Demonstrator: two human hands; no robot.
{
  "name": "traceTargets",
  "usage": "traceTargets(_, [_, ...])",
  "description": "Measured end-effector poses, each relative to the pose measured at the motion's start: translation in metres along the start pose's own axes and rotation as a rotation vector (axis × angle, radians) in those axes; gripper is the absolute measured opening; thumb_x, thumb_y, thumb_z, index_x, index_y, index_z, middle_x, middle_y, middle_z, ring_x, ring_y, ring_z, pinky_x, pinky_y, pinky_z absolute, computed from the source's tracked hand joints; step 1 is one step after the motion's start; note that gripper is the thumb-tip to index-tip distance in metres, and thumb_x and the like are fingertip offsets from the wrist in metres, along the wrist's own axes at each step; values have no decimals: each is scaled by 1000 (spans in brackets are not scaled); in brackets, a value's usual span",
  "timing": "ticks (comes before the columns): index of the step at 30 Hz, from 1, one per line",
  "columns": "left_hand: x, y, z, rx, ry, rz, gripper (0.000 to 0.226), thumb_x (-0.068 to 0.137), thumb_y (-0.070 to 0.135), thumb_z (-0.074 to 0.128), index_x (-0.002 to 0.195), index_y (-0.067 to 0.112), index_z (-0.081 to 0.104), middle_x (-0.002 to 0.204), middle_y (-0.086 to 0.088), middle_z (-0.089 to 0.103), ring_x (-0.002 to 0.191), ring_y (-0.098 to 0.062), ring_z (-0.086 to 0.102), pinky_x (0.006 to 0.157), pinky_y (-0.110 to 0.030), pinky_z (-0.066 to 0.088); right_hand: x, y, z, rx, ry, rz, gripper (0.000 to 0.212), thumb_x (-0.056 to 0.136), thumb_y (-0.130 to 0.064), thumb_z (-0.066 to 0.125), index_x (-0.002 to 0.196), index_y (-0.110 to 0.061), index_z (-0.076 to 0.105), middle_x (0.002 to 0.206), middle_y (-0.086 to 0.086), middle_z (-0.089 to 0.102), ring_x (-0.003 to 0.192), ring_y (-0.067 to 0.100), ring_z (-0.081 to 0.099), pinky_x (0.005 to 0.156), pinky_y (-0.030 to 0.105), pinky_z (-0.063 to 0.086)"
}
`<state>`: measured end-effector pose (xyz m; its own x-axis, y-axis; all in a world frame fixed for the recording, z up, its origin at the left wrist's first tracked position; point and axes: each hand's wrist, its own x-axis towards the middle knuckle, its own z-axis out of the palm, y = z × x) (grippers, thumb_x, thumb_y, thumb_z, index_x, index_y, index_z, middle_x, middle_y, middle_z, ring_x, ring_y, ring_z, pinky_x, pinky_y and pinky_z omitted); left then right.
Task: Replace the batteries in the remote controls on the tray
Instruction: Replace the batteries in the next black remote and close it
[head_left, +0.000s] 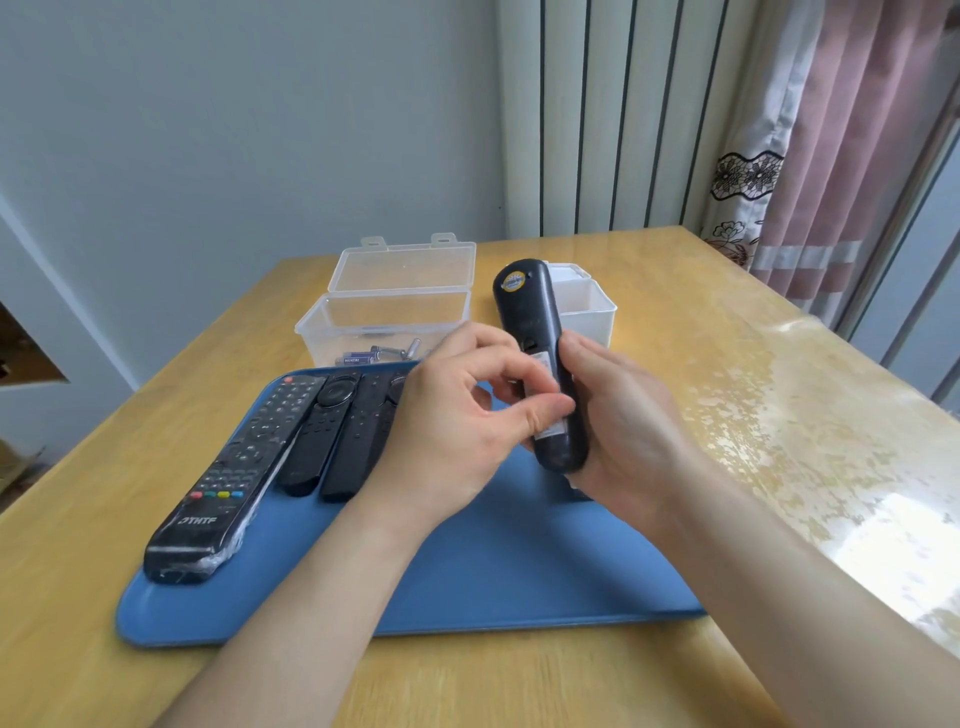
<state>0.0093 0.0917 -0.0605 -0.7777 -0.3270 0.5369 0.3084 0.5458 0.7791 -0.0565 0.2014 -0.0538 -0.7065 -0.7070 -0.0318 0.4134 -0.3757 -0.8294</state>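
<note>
Head view, desk (737, 332) with one blue tray (519, 571). Two hands are in frame, both on a single raised remote (530, 312), which is held above the far right part of the tray with its back to the camera and a round sticker at its upper end. The right hand (628, 421) wraps round the lower half of this remote from the right. The left hand (457, 415) has its fingers curled, with thumb and forefinger pinching at a pale label on the remote's back. The part beneath those fingers is hidden.

Three remotes lie side by side on the left of the tray: one wrapped remote (234, 467) in clear film, buttons up, its near end at the tray's front edge, then a second remote (317, 431) with a round ring, and a third remote (358, 447). A further ring shows just beside the left hand; whether it belongs to a fourth remote cannot be told.

Beyond the tray stand two containers. One is a clear box (384, 317) with its lid (405, 265) tilted back, holding loose batteries (358, 358) too small and overlapped to count. The other is a white container (592, 312), partly hidden behind the raised remote, its contents out of sight. A pink curtain (831, 156) is cut off at the right.
</note>
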Motion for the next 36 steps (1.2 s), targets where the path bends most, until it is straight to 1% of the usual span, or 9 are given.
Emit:
traceTargets(4, [-4, 5, 5, 181, -14, 133, 21, 71, 25, 79, 92, 23, 74, 92, 9, 62, 82, -8, 59, 63, -22, 44, 2, -5, -5, 0, 40, -47, 29, 105, -23, 39, 107, -5, 61, 75, 13, 57, 61, 20, 56, 43, 22, 45])
traceTargets(9, [-4, 3, 2, 368, 53, 182, 49, 74, 43, 73, 117, 19, 69, 108, 10, 65, 91, 1, 55, 75, -14, 43, 3, -7, -9, 80, 16, -35, 32, 104, -23, 39, 117, -6, 63, 85, 9, 64, 71, 18, 63, 65, 28, 51])
traceTargets(14, [-11, 11, 15, 412, -55, -23, 56, 73, 48, 75, 125, 37, 60, 109, 19, 66, 99, 3, 58, 84, -23, 51, 2, -4, -9, 26, 30, -84, 35, 101, -10, 47, 123, -33, 60, 85, 4, 65, 72, 20, 67, 66, 32, 54])
traceTargets(16, [-10, 11, 14, 301, -83, -184, 36, 75, 36, 77, 106, 47, 64, 92, 24, 71, 89, 5, 64, 84, -26, 54, 3, 1, -8, -137, 59, -166, 50, 100, -3, 48, 132, -40, 51, 91, -1, 67, 73, 16, 67, 62, 25, 54])
traceTargets(19, [-5, 7, 10, -23, -59, -417, 21, 85, 17, 64, 101, 29, 70, 83, 8, 76, 83, -21, 72, 85, -45, 56, 9, 14, -9, -611, 20, -260, 54, 102, -14, 47, 146, -44, 36, 112, -2, 61, 83, 0, 58, 58, 11, 43])
traceTargets(22, [0, 3, -1, -153, -24, -507, 20, 97, 10, 52, 105, 13, 71, 84, -3, 76, 75, -17, 72, 86, -43, 57, 8, 14, -10, -912, -17, -325, 41, 101, -25, 43, 140, -37, 48, 108, -4, 64, 99, 7, 64, 74, 20, 50])
traceTargets(24, [2, -3, -10, -61, -51, -505, 21, 99, 15, 51, 112, 15, 68, 87, -3, 76, 80, -16, 73, 85, -43, 58, 6, 7, -13, -1217, 18, -410, 36, 101, -22, 43, 132, -33, 58, 100, -10, 69, 89, 2, 63, 76, 23, 50])
traceTargets(27, [3, -12, -15, 218, -165, -507, 23, 97, 24, 54, 118, 20, 62, 87, -2, 75, 80, -20, 73, 83, -42, 57, 9, -2, -25, -1695, 114, -425, 39, 96, -26, 46, 132, -35, 56, 123, -6, 64, 116, 20, 51, 93, 38, 44])
traceTargets(36, [-1, -8, -7, 807, -376, -347, 26, 91, 45, 51, 110, 28, 58, 97, 2, 60, 94, -20, 57, 73, -32, 40, 3, -16, -34, -1967, -173, 41, 83, 77, -75, 54, 143, -28, 36, 149, -8, 31, 144, 14, 15, 111, 41, 20])
